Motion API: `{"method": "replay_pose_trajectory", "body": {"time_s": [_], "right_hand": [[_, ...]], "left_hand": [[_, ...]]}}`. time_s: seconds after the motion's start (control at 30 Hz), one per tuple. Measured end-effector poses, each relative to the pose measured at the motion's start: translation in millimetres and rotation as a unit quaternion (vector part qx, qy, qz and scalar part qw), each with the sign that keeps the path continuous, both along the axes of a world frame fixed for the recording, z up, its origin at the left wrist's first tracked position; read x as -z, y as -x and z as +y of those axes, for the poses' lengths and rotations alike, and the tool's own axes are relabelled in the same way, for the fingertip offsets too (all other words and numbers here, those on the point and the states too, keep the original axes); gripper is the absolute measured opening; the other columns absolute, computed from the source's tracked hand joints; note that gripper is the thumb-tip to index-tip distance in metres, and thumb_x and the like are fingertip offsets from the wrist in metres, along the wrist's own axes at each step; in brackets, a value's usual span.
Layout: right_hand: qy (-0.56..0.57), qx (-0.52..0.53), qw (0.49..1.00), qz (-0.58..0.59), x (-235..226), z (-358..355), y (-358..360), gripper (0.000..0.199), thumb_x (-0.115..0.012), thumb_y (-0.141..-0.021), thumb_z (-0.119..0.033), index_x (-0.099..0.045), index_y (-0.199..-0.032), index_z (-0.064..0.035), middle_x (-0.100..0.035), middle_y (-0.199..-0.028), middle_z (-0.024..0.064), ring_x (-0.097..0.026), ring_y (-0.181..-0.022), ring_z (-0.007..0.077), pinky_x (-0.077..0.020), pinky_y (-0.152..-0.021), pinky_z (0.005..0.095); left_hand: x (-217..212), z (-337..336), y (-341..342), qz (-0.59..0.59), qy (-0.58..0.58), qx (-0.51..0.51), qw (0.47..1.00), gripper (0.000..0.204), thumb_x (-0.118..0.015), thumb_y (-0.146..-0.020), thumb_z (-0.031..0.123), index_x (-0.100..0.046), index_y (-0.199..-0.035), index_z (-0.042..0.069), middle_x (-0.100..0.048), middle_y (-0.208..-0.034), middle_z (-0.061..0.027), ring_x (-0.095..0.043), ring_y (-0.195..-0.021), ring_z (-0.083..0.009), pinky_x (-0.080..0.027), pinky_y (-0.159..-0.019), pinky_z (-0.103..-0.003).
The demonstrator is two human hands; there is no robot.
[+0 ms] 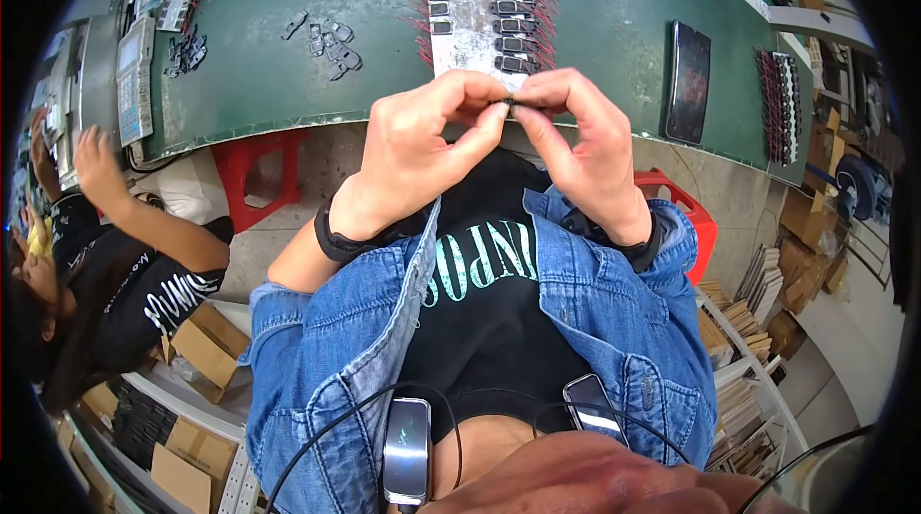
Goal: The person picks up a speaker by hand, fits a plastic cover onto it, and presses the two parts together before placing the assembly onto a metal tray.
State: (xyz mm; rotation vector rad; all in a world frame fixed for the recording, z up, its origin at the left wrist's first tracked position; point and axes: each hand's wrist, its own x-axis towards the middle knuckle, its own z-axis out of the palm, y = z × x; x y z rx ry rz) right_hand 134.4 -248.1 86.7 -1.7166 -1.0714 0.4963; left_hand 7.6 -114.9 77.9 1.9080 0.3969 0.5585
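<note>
Fingertips (499, 112) of the left hand (413, 140) pinch together on a small dark piece (510, 102); the right hand (587, 135) nips it just as narrowly. The piece sits between them, by the near edge of the green table (604, 24). Most of it is hidden, so I cannot tell its long axis or direction.

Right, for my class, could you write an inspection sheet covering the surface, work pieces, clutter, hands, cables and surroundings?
Surface: green bench, scuffed.
Work pieces: small dark part, mostly hidden by fingers; black modules lined up on a pale strip.
Clutter: loose black pieces; dark phone-like device.
Hands: left hand and right hand pinch the part together.
Cables: red wires beside the modules.
Surroundings: red stool; cardboard box; co-worker's arm.
</note>
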Motion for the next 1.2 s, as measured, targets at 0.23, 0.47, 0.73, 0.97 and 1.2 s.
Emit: {"method": "replay_pose_trajectory", "body": {"time_s": [0.23, 0.47, 0.73, 0.97, 1.2], "right_hand": [[0.037, 0.027, 0.997, -0.061, 17.1, -6.5, -5.8, 0.015, -0.071, -0.079, 0.001, -0.067, -0.093, -0.0036, -0.065, -0.083, 0.0052, -0.060, -0.073, 0.0139, -0.0475, -0.065, 0.0267], [0.014, 0.071, 0.985, -0.154, 27.4, -10.2, -9.4, 0.021, -0.072, -0.077, 0.000, -0.070, -0.097, -0.0070, -0.063, -0.091, 0.0085, -0.057, -0.068, 0.0177, -0.0465, -0.063, 0.0289], [0.036, 0.076, 0.954, -0.288, 25.8, -14.2, -10.2, 0.024, -0.074, -0.075, -0.002, -0.072, -0.098, -0.0096, -0.062, -0.094, 0.0060, -0.058, -0.083, 0.0225, -0.0466, -0.073, 0.0313], [-0.028, 0.110, 0.939, -0.326, 4.5, -8.7, -9.2, 0.027, -0.075, -0.073, -0.003, -0.073, -0.098, -0.0110, -0.063, -0.096, 0.0040, -0.057, -0.093, 0.0227, -0.0431, -0.084, 0.0352], [-0.005, -0.019, 0.931, -0.364, -6.0, 15.6, -2.7, 0.022, -0.076, -0.074, -0.009, -0.073, -0.096, -0.0137, -0.068, -0.096, -0.0003, -0.057, -0.102, 0.0210, -0.0368, -0.098, 0.0417]], "left_hand": [[12.8, 3.1, -7.4, 0.047, -0.071, -0.004, 0.996, 0.010, -0.072, -0.081, 0.006, -0.066, -0.089, 0.004, -0.067, -0.073, -0.0055, -0.064, -0.059, -0.0148, -0.050, -0.054, -0.027], [11.4, 2.9, -7.0, 0.053, -0.130, -0.063, 0.988, 0.010, -0.074, -0.080, 0.008, -0.067, -0.087, 0.006, -0.066, -0.074, -0.0040, -0.061, -0.057, -0.0155, -0.047, -0.052, -0.027], [12.7, 18.8, 1.2, 0.057, -0.158, -0.141, 0.976, 0.007, -0.073, -0.082, 0.010, -0.068, -0.085, 0.007, -0.066, -0.075, -0.0046, -0.060, -0.057, -0.0168, -0.046, -0.052, -0.028], [26.4, 40.2, -2.9, 0.098, -0.229, -0.183, 0.951, 0.021, -0.072, -0.084, 0.026, -0.067, -0.081, 0.007, -0.064, -0.072, -0.0054, -0.062, -0.059, -0.0209, -0.047, -0.054, -0.034], [25.0, 29.8, -17.4, 0.165, -0.075, -0.176, 0.968, 0.030, -0.075, -0.082, 0.032, -0.067, -0.082, 0.004, -0.063, -0.065, -0.0047, -0.057, -0.056, -0.0146, -0.045, -0.054, -0.030]]}}
